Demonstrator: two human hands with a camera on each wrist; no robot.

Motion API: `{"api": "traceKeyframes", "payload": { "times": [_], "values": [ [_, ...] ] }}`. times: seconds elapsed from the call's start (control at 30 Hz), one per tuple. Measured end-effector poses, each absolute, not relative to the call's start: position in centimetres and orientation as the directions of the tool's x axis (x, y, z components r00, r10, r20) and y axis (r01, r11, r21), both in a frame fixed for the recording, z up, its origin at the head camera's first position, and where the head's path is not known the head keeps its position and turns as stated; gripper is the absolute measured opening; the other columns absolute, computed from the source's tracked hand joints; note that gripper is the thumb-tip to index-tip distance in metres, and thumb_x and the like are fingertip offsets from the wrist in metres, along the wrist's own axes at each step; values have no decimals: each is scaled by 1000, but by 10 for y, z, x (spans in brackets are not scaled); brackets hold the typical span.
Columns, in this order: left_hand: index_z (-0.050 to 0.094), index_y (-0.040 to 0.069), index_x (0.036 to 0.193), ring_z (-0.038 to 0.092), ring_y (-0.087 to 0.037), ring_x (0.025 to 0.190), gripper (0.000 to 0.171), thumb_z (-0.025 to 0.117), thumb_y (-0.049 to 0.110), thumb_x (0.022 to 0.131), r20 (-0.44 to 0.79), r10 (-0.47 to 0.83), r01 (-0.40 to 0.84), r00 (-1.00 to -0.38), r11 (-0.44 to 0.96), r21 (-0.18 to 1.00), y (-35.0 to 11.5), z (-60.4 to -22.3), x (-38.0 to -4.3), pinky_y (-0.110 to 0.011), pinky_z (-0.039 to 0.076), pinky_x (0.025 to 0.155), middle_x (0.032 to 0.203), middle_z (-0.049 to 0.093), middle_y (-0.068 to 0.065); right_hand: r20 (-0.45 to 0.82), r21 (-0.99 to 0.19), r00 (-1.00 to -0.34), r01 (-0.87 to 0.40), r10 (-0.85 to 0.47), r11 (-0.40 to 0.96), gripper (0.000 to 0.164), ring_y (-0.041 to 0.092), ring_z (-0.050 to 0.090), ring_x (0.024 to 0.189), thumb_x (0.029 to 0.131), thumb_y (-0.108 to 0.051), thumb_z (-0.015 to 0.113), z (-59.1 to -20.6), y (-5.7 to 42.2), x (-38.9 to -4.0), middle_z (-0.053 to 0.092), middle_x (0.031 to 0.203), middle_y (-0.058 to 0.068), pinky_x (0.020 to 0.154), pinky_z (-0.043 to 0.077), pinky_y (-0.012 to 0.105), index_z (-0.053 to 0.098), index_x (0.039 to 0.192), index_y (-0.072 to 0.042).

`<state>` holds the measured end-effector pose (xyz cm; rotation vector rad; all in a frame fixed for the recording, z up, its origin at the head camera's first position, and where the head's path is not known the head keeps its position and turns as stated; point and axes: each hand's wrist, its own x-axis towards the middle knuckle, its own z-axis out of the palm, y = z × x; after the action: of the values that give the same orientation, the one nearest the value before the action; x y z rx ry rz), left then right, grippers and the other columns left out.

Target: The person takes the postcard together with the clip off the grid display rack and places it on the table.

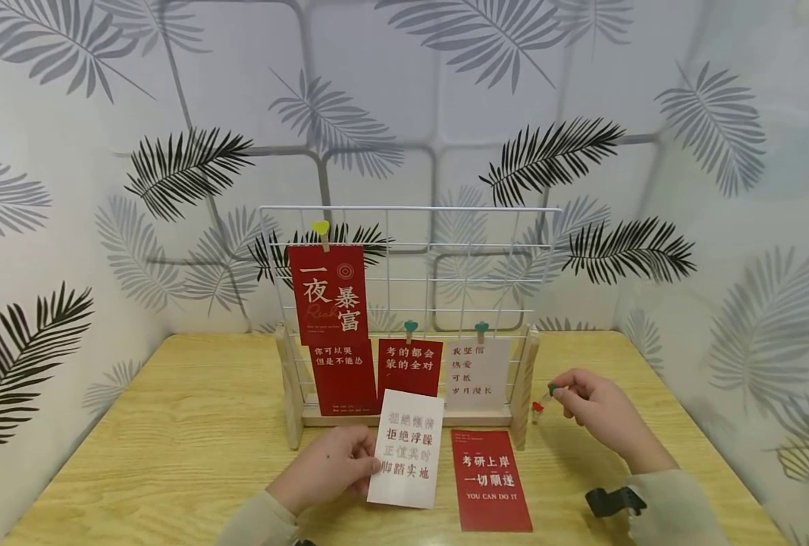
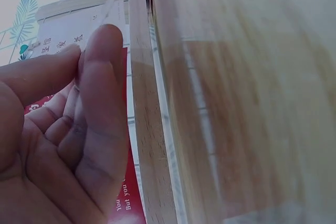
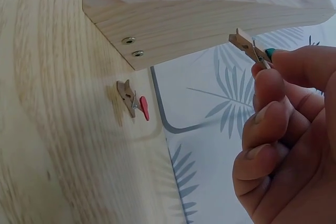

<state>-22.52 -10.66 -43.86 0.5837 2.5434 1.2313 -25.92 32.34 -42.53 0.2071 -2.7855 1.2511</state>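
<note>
My left hand pinches the left edge of a white card with printed characters, held in front of the rack's base. Seen from the left wrist, thumb and forefinger meet on the card's thin edge. To the right of the rack, my right hand pinches a small wooden clothespin with a green top between thumb and forefinger, its jaws pointing towards the rack's wooden side leg. A second clothespin with a red top lies on the table below that hand.
The white wire grid rack bears a red card under a yellow clothespin, two lower red cards and a white card. Green-topped clothespins clip two of these. Another red card lies on the table at front.
</note>
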Motion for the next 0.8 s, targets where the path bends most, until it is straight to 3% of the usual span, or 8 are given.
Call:
{"api": "traceKeyframes", "payload": {
  "times": [0.53, 0.8],
  "values": [
    [60, 11, 83, 66, -19, 57, 17, 74, 14, 92, -106, 471, 198, -876, 551, 811, -106, -439, -222, -30, 50, 54, 66, 64, -2, 129, -746, -982, -187, -136, 640, 17, 17, 55, 65, 102, -20, 61, -442, 328, -266, 58, 74, 4, 56, 47, 30, 65, 110, -6],
    [59, 10, 82, 67, -19, 58, 18, 73, 13, 92, -167, 470, 150, -867, 565, 812, -105, -440, -221, -31, 50, 54, 65, 66, -4, 83, -751, -989, -143, -122, 645, 17, 19, 55, 64, 101, -20, 61, -448, 329, -266, 59, 75, 6, 55, 45, 30, 65, 110, -6]
  ]
}}
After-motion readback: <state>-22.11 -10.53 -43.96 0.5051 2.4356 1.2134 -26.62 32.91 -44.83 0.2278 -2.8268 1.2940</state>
